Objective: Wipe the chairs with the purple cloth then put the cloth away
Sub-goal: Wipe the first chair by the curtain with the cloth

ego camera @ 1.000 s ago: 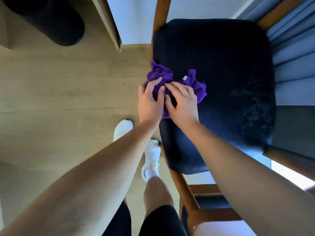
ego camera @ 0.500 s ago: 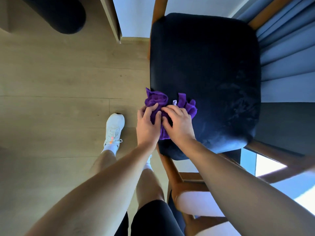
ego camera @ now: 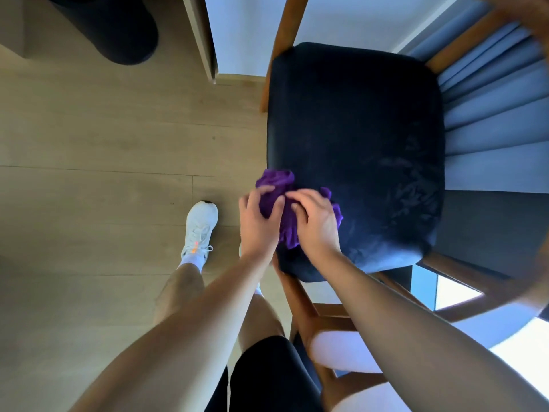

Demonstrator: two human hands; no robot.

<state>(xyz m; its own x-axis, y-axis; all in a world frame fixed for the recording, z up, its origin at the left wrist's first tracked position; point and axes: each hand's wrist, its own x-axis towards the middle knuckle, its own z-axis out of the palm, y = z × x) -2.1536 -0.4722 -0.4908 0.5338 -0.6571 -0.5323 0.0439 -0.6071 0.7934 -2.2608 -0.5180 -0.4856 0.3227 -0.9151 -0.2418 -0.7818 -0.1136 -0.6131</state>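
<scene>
A wooden chair with a dark navy cushioned seat (ego camera: 356, 144) stands below me. The crumpled purple cloth (ego camera: 274, 181) lies bunched on the seat's near left corner. My left hand (ego camera: 257, 226) and my right hand (ego camera: 316, 227) sit side by side on the cloth, fingers curled into its folds and gripping it against the cushion. Most of the cloth is hidden under the two hands; purple folds stick out above the fingers and to the right.
Light wooden floor (ego camera: 89, 144) spreads to the left, with my white shoe (ego camera: 200, 230) on it. A dark round object (ego camera: 118, 28) sits at the top left. A wooden frame edge (ego camera: 202, 37) stands beside the chair. Chair rails (ego camera: 312, 316) run below the seat.
Both hands have dragged the cloth from the seat's far left edge toward me, down to the near left corner. My feet shifted back.
</scene>
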